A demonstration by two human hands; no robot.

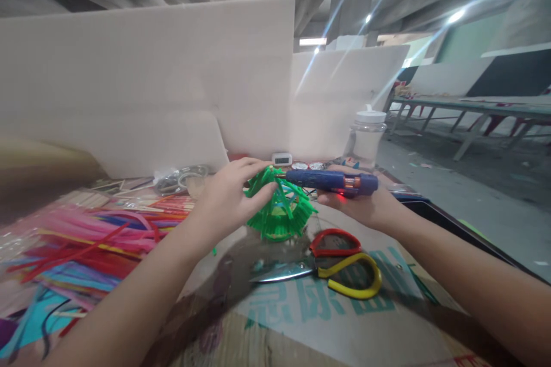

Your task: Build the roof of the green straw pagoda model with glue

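A green cone-shaped craft piece (282, 215), seemingly built from fuzzy pipe-cleaner strips, stands upright on the table. My left hand (230, 198) grips its upper left side, fingers at the top and thumb across the front. In my right hand (361, 200) is a blue hot glue pen (318, 179), held level with a red light glowing underneath. Its thin tip points left and reaches the cone's top, close to my left fingertips; whether it touches is too small to tell. Scissors (338, 264) with one red and one yellow handle lie in front of the cone.
Bundles of coloured pipe cleaners (99, 235) cover the left of the table. Behind the hands are a small white digital display (282, 159) and a clear bottle (365, 137) with a white lid. Tall white boards (172, 80) stand along the back.
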